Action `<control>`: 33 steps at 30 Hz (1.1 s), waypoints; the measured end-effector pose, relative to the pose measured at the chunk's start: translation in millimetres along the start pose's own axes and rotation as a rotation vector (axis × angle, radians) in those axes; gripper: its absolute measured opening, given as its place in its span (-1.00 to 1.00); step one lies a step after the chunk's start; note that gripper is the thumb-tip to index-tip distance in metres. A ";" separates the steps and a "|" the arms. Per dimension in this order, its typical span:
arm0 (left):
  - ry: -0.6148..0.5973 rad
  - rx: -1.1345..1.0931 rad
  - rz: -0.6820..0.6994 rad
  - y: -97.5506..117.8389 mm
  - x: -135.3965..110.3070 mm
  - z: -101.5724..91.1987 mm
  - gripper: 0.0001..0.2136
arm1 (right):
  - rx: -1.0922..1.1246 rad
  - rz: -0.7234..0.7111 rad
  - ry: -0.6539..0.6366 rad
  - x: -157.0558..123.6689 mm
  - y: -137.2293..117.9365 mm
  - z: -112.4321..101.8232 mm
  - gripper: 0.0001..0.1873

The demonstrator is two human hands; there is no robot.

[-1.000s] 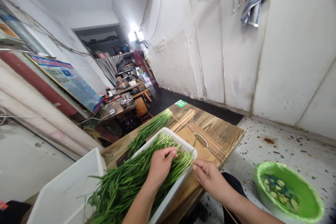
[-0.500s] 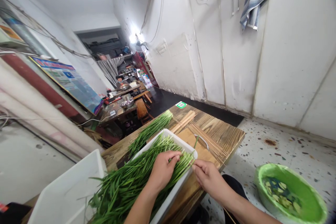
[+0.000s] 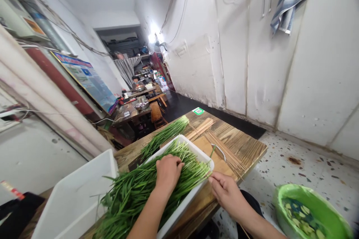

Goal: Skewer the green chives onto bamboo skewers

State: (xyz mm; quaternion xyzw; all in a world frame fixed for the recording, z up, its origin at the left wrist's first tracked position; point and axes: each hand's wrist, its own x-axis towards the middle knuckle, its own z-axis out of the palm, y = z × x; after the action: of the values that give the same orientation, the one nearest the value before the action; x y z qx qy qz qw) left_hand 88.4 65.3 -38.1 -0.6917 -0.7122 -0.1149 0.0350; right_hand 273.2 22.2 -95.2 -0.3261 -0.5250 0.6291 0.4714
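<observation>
Head view: left hand [image 3: 169, 174] curled on stalks [image 3: 193, 160], grip unclear; right hand [image 3: 225, 191] pinching thin stick [image 3: 245, 231]; QR sticker [image 3: 198, 111].

Scuffed white wall panels [image 3: 322, 67] (a striped towel [image 3: 290, 2] hangs high on them) line the right side, above a speckled floor [image 3: 311, 157] that turns black farther back. A bright lamp [image 3: 155, 36] glares at the far end; wooden tables [image 3: 134, 110] stand near a grey curtain [image 3: 128, 69].
</observation>
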 end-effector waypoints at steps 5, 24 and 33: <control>0.039 0.119 0.058 2.3 0.7 8.6 -0.85 | -0.035 -0.008 -0.010 3.1 -0.6 -1.5 -0.77; 0.003 -0.682 0.007 7.9 -3.5 2.2 -0.78 | -0.129 -0.034 -0.012 6.0 -12.3 -0.5 -0.74; -0.002 -0.685 0.034 11.8 -5.9 -0.2 -0.79 | -0.134 -0.017 -0.005 5.8 -12.0 -0.6 -0.74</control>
State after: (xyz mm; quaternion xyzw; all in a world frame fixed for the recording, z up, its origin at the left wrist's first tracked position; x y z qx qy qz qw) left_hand 100.3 59.7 -37.8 -0.6751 -0.6206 -0.3461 -0.1982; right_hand 274.7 27.8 -83.2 -0.3509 -0.5697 0.5894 0.4526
